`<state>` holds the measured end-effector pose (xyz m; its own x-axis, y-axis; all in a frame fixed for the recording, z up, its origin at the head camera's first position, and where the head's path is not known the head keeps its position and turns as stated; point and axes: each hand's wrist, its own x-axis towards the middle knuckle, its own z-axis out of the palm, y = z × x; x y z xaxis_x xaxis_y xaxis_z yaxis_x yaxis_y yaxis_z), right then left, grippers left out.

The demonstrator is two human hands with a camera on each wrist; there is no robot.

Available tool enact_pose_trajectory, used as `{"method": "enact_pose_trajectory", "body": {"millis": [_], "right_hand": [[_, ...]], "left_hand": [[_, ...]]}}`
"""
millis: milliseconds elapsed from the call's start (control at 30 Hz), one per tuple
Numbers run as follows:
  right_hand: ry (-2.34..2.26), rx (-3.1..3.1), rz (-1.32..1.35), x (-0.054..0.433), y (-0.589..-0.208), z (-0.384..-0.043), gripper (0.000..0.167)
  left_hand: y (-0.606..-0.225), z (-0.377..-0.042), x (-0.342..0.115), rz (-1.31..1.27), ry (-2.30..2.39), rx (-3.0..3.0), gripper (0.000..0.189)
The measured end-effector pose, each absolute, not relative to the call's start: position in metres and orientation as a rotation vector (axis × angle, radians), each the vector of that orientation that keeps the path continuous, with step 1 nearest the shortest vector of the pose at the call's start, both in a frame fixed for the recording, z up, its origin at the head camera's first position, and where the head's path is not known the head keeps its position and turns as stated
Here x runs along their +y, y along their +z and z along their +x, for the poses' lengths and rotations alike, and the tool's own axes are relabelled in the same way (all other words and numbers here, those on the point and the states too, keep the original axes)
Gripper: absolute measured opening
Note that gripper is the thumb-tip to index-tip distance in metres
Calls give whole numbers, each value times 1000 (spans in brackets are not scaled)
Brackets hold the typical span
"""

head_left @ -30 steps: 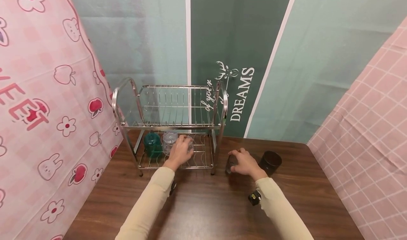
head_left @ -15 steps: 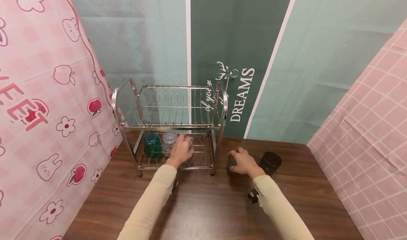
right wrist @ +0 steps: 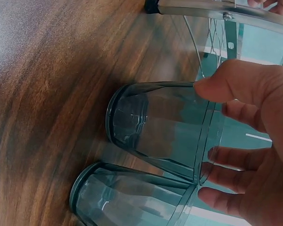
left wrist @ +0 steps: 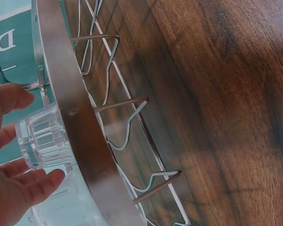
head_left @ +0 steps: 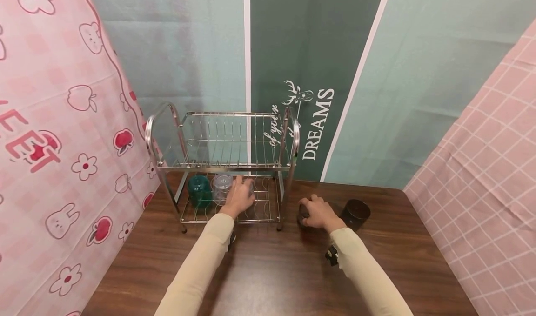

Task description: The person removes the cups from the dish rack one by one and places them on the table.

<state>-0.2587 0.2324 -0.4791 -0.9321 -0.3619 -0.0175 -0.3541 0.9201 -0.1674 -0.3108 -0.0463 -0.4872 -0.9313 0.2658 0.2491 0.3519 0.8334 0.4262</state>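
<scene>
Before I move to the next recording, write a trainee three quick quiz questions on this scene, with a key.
1. True or false: the teal cup sits on the rack's upper tier.
2. What does the right hand grip? A) the teal cup; B) a dark cup; C) the rack's handle.
3. Fill in: the left hand has its fingers around a ____ cup.

Key:
1. False; the teal cup is on the lower tier.
2. B.
3. Clear.

Head view high, facing forward-down; wrist views close, sharing rack (head_left: 226, 169).
</scene>
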Motion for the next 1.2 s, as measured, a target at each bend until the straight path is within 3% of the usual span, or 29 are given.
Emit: {"method": "enact_pose_trajectory", "body": {"millis": [767,1200], "right_hand": [[-245,2963,-473,233,-481,-265,59],[-301,2970,-462,233,-458,-256,58]], "left_hand": [[-489,-313,-45,-457,-741,-2785,34],[-467,-304,-50,-580,-758,-2687,32]]}}
